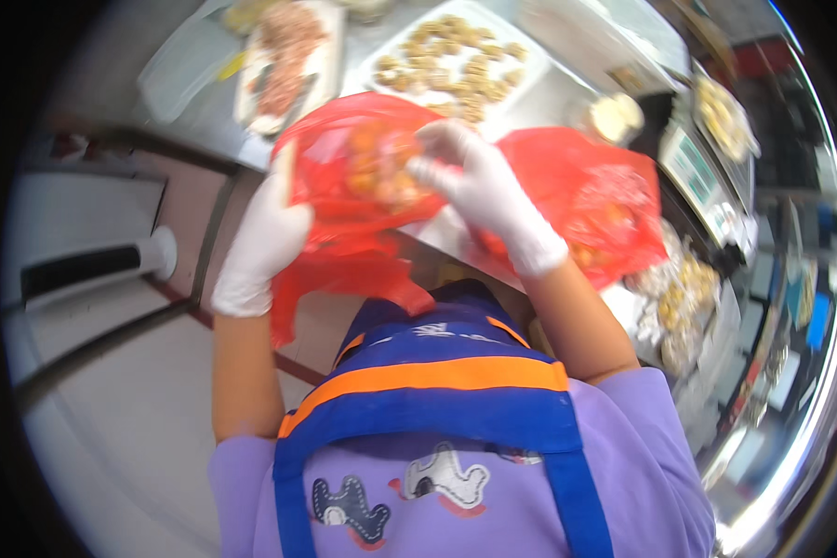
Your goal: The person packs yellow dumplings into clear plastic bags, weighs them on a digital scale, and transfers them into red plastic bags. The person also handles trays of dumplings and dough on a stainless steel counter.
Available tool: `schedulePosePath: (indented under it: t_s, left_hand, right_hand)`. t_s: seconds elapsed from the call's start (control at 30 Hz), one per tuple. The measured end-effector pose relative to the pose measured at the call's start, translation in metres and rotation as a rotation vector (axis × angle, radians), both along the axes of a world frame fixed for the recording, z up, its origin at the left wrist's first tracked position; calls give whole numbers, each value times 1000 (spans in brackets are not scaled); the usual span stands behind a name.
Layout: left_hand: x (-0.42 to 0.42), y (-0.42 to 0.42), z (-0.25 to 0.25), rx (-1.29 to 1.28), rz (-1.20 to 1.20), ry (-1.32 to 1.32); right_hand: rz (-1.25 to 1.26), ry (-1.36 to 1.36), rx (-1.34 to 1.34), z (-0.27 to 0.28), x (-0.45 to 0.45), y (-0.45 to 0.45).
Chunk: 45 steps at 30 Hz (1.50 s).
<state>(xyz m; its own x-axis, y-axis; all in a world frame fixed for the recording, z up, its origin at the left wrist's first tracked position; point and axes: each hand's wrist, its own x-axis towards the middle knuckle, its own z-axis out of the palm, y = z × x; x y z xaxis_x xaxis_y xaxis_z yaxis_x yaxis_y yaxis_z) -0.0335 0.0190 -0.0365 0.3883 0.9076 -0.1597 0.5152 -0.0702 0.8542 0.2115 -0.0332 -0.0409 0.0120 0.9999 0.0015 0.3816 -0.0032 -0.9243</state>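
Observation:
My left hand point(268, 230), in a white glove, grips the edge of a red plastic bag point(328, 209) with its mouth spread apart. Orange, round pieces of food point(383, 167) lie inside it, somewhat blurred. Over the bag's right side is my right hand point(460, 164), also gloved in white, its fingers curled; whether they hold anything is unclear. A second red plastic bag point(586, 181) with orange pieces in it rests on the counter to the right, partly behind my right forearm.
Beyond the bags stand a white tray of small tan food pieces point(474, 70) and a tray of minced meat point(286, 63). A clear plastic container point(188, 63) is at the far left. On the right are a digital scale point(694, 171) and clear bags of yellowish food point(683, 293).

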Motion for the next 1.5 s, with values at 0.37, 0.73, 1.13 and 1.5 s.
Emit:
schedulePosePath:
  t_s: [0.37,0.73,1.13,1.5]
  left_hand:
    - [34,-18,7,-15,-191,-1]
    - [61,-30,11,-13,-213,79]
    - [31,-26,5,-6,-58,182]
    - [-2,-9,-14,-120,96,132]
  right_hand:
    - [-453,-949,-91,-28,200,-176]
    - [-678,-160,-278,-51,253,-160]
    - [-527,180,297,164,201,-184]
    - [-72,516,-365,78,8,9]
